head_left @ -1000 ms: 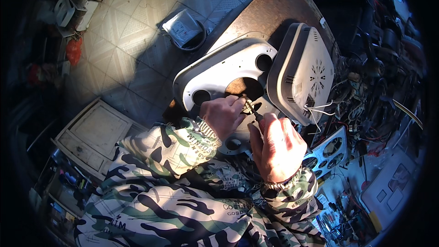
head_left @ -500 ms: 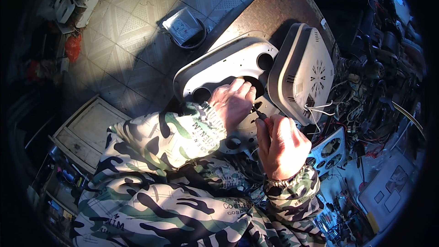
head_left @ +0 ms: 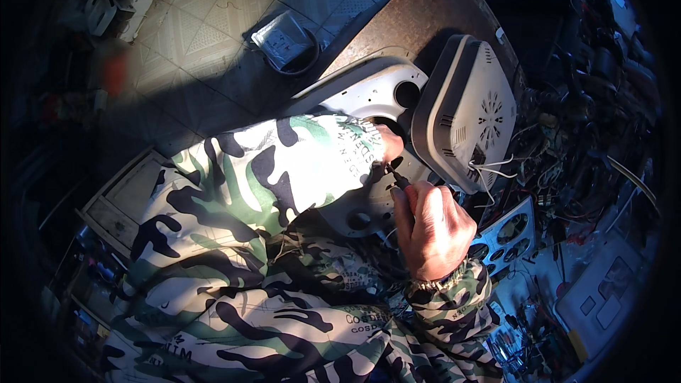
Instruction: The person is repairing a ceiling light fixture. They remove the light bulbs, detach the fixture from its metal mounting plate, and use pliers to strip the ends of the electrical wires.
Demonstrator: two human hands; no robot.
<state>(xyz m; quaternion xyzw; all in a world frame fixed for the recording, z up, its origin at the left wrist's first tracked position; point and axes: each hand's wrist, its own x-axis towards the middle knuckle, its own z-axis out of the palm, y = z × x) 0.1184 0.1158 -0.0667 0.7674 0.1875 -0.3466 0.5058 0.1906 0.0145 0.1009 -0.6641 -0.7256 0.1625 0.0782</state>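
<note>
A whitish casing (head_left: 340,103) with several round holes lies tilted before me, partly covered by my left sleeve. My left hand (head_left: 391,143) reaches over to the large opening at its middle; the sleeve and the back of the hand hide its fingers. My right hand (head_left: 436,230) is closed around a screwdriver (head_left: 401,181), whose dark, thin end points up and left at the casing just below my left hand. Whether the tip touches a screw is too small to tell. Against the casing's right side leans a beige vented housing (head_left: 472,113) with white wires (head_left: 493,168) coming out.
The casing and housing rest by a brown worktop (head_left: 404,18). A bucket (head_left: 294,60) holding a pale packet stands on the tiled floor (head_left: 206,21). A perforated plate (head_left: 512,230) and dark clutter of cables and parts (head_left: 567,163) crowd the right. A cream cabinet (head_left: 128,195) stands at left.
My left hand and forearm have moved right and farther over the casing, and the sleeve now covers more of it. My right hand stays nearly in place with the screwdriver.
</note>
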